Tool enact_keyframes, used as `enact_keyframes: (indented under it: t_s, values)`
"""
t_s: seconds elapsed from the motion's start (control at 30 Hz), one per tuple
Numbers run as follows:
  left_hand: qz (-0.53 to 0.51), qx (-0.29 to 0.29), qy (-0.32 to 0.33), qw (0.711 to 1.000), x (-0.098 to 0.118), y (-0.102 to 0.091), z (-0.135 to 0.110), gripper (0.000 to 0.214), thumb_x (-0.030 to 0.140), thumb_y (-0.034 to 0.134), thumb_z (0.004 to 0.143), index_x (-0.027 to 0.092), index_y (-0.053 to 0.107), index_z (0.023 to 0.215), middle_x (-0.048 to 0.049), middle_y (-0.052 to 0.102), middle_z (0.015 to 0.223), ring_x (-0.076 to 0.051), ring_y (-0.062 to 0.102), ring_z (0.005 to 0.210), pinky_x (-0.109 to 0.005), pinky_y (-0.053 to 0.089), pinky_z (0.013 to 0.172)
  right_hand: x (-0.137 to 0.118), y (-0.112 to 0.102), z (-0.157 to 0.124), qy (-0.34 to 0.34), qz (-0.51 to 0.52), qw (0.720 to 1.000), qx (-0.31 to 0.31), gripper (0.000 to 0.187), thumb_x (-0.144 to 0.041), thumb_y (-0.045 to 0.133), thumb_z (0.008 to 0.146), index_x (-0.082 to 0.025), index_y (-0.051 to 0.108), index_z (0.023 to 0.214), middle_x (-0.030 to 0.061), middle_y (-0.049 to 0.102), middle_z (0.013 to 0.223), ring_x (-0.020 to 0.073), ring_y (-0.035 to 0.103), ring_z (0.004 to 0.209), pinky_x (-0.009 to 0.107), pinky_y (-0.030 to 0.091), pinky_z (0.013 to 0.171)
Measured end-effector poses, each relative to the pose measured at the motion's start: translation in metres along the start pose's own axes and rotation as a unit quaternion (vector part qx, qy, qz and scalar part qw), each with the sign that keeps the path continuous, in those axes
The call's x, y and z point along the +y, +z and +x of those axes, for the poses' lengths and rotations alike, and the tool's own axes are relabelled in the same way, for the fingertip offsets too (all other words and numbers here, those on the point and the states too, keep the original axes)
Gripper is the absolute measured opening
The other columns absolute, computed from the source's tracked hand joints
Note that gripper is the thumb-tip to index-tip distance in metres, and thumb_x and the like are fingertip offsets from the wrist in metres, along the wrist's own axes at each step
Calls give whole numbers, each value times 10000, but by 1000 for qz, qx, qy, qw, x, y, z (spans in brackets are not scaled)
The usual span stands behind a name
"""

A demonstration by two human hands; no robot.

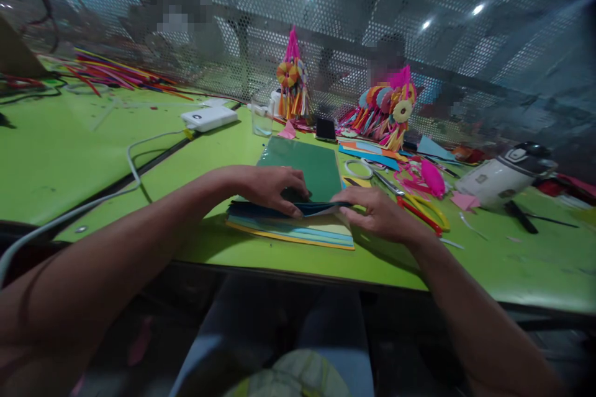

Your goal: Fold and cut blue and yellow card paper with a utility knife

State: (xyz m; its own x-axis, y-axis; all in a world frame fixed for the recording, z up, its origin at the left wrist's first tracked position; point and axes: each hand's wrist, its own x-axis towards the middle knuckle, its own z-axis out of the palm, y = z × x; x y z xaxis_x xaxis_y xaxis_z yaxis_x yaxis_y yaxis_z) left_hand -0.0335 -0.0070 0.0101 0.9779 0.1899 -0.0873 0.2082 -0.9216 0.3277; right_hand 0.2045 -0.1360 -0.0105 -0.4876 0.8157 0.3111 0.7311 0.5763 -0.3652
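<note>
A stack of coloured paper sheets (298, 229), with blue, pale and yellow edges, lies near the table's front edge. Over it is a dark green sheet (302, 161), its near edges lifted and slightly bowed. My left hand (274, 189) rests on the green sheet with bent fingers, the thumb at the raised paper edge. At the right corner of the lifted sheets, my right hand (377, 211) pinches the paper between thumb and fingers. Just right of that hand lie scissors with red and yellow handles (426, 214).
A white power bank (209, 118) with a cable lies at left. Behind the paper stand a clear cup (262, 116), a phone (325, 129) and tasselled paper ornaments (292, 77). A white bottle (498, 177) lies at right. Perforated mesh (261, 31) borders the table's back.
</note>
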Motion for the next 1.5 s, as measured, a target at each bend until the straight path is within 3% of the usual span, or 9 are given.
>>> enact_keyframes:
  t_s: [0.2,0.37,0.7,0.93,1.27,1.5]
  values:
    - [15,-7,-6,1000,4,1,1,567,550,655,773,204,621,1221,-100,567,1157,-237,517,1073,-327,401,960,0,2,1,11,-1,1000,16,205,-181,533,878,-166,685,1015,75,730,981,187,659,884,309,492,806]
    - [12,-10,-4,1000,1,1,1,511,494,655,787,229,615,1222,-85,561,1167,-223,510,1080,-308,401,956,0,2,1,16,-3,1000,27,201,-182,548,867,-162,691,1006,79,730,979,189,662,884,307,496,807]
    - [17,-6,9,1000,-1,4,1,555,494,708,739,206,627,1206,-91,555,1171,-233,508,1086,-332,389,995,3,-10,-2,-35,37,997,-54,269,-206,617,852,-190,653,1119,88,680,1068,199,615,997,368,478,912]
    - [9,0,8,1000,-3,4,1,565,515,723,724,245,619,1210,-76,559,1188,-227,510,1079,-338,401,986,5,-12,-1,-33,50,995,-78,296,-323,624,882,-193,636,1148,90,659,1089,196,596,1034,369,467,939]
    - [9,-8,8,1000,-1,3,1,565,442,740,709,232,612,1217,-81,563,1180,-236,514,1087,-365,405,992,-1,-6,-1,-34,-30,994,-101,481,-314,693,812,-175,584,1259,132,590,1178,249,537,1110,422,443,980]
    - [1,-5,1,1000,-1,1,0,533,452,716,737,199,625,1198,-92,569,1178,-229,527,1083,-338,405,987,-4,-3,0,-44,-33,996,-68,332,-205,603,857,-182,617,1189,115,638,1105,224,570,1036,393,466,929]
